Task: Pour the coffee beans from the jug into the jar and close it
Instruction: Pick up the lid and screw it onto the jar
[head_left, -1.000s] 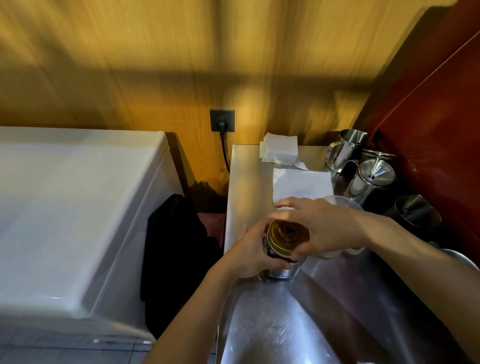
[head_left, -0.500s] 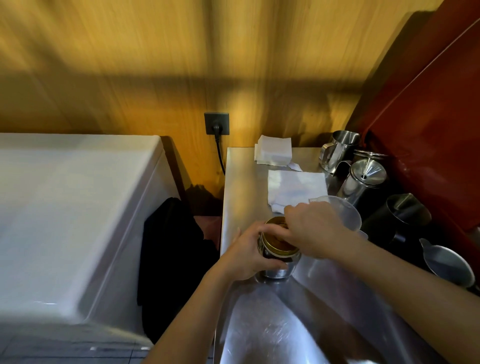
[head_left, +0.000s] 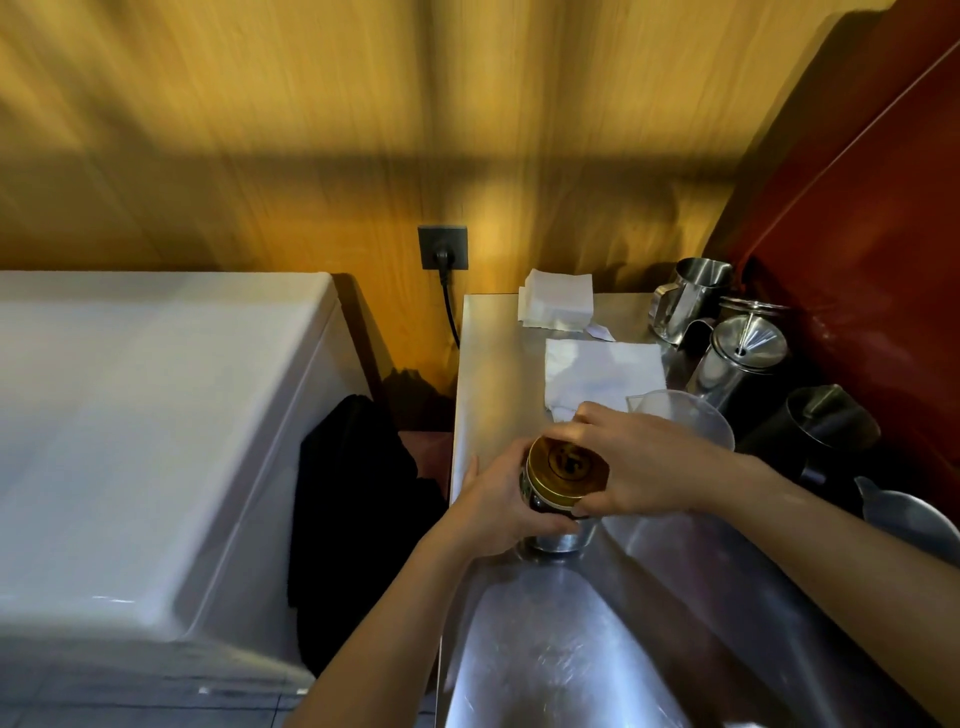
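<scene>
A small jar (head_left: 558, 538) with a shiny base stands on the steel counter (head_left: 571, 649). My left hand (head_left: 493, 512) wraps around its side from the left. A gold lid (head_left: 563, 473) sits on top of the jar, and my right hand (head_left: 634, 462) grips its rim with thumb and fingers from the right. Behind my right hand stands the clear plastic jug (head_left: 685, 415), upright; I cannot tell what is in it. The jar's contents are hidden by the lid and my hands.
Two white napkins (head_left: 597, 374) lie at the back of the counter. Steel pitchers (head_left: 685, 296), a lidded pot (head_left: 743, 358) and dark cups (head_left: 826, 426) crowd the right side by a red wall. A white appliance (head_left: 156, 415) and black cloth (head_left: 358, 509) are left of the counter.
My right hand has shifted around the lid, from covering it half a second ago to gripping its right rim, so the gold top shows again. The left hand stays on the jar.
</scene>
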